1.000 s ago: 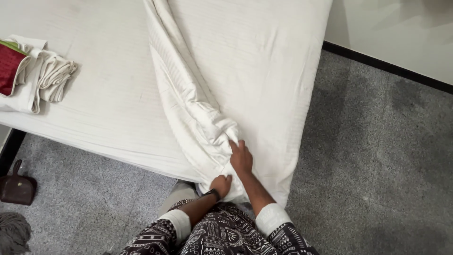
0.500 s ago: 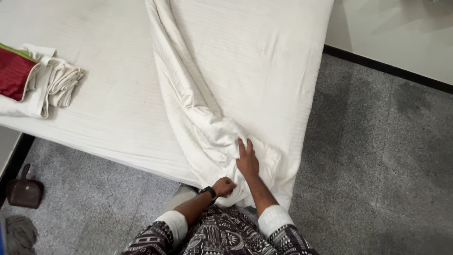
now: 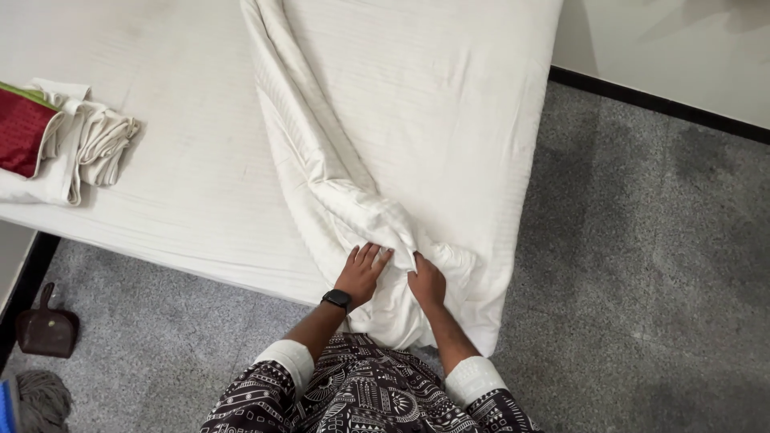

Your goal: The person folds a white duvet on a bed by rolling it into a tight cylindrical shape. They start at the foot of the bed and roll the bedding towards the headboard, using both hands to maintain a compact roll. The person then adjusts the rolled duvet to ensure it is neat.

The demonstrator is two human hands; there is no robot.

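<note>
A white bed sheet point(image 3: 417, 136) lies bunched and folded over the near corner of a white mattress point(image 3: 184, 184). My left hand point(image 3: 362, 273), with a black watch on the wrist, lies flat with fingers spread on the bunched fold. Just beside it, my right hand point(image 3: 427, 281) is closed around a pinch of the same sheet at the corner. Both hands sit at the mattress's near edge, where the sheet hangs down toward the floor.
A stack of folded white and red cloths point(image 3: 56, 144) rests on the mattress at far left. On the grey speckled floor point(image 3: 642, 265) sit a dark dustpan point(image 3: 46, 327) and a mop head point(image 3: 40, 401) at lower left. A white wall with black skirting point(image 3: 658, 103) runs at right.
My left hand rose from below the mattress edge and spread flat on the sheet. My right hand went from open fingers to gripping the fold. The view shifted slightly.
</note>
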